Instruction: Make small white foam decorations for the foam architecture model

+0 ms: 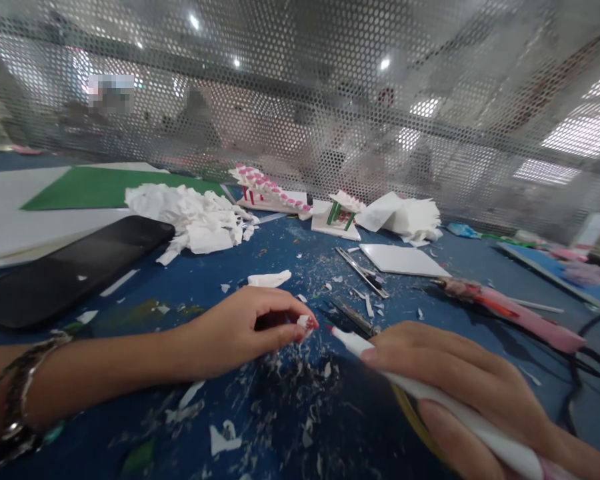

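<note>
Between the thumb and fingertips of my left hand (260, 327) is a small white piece with red marks (306, 323). My right hand (460, 373) is closed around a white marker (351, 343), its reddish tip pointing left, a short gap from the piece. Dark scissor blades (353, 316) show just beyond the marker, and a yellow curved part (416, 421) lies under my right hand; whether both belong to one pair of scissors is hidden. Metal tweezers (363, 273) rest on the blue table farther out.
White scraps (225, 440) litter the blue table. A black phone (75, 270) and crumpled tissue (195, 217) lie left. Behind stand a pink-and-white model (270, 190) and a green-posted one (341, 213). At right are a pink corded tool (525, 313) and white board (405, 260). Perforated metal (300, 100) rises behind.
</note>
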The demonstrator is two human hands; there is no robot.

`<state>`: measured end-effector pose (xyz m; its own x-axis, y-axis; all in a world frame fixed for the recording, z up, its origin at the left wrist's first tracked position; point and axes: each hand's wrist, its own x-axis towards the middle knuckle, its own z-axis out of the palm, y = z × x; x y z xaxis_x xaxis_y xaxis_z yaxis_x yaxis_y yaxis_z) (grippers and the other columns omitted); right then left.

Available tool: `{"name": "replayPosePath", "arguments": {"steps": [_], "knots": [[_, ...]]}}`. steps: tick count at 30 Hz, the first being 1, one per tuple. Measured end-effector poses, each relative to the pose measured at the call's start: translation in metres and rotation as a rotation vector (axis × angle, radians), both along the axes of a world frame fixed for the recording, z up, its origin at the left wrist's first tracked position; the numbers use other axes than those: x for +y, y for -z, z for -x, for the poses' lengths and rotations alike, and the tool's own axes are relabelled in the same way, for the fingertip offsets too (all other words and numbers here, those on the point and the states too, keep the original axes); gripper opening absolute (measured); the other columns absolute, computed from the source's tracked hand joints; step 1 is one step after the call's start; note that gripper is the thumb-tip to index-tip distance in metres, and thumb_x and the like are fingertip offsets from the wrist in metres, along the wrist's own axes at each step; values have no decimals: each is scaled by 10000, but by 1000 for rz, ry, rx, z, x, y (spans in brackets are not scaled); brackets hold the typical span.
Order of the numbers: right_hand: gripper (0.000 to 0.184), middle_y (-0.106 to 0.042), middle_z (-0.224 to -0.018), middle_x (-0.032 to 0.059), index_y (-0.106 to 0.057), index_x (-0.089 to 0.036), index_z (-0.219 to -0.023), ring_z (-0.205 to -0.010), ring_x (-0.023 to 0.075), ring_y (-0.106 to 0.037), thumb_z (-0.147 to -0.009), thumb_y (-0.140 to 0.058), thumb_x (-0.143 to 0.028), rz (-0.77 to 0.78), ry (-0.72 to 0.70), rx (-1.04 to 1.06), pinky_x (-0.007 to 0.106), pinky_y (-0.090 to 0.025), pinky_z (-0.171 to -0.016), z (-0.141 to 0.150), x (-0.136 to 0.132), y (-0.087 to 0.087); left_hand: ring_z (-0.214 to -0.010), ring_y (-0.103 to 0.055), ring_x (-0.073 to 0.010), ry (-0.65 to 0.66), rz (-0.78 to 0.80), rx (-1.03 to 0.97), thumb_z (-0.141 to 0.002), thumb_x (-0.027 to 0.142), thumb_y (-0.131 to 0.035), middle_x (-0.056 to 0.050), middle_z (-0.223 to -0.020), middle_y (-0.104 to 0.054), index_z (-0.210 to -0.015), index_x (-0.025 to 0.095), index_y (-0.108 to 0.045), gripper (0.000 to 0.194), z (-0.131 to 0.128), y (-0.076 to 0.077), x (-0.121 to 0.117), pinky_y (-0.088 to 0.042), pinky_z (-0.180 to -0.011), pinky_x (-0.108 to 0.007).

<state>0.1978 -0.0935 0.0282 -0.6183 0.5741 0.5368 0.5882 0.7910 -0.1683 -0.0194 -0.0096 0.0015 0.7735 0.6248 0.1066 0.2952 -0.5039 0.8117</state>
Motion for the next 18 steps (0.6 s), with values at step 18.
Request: {"name": "replayPosePath", "arguments": {"steps": [18], "knots": [[304,-614,-1003,87,-580,-173,-988,-869,198,-578,-779,-370,-105,114,731,-819,294,-418,-674,-62,93,-64,-731,-528,-140,231,-363,120,-682,133,-518,-44,-866,-542,-930,174,-584,259,2,3,-12,-424,-638,-232]]}}
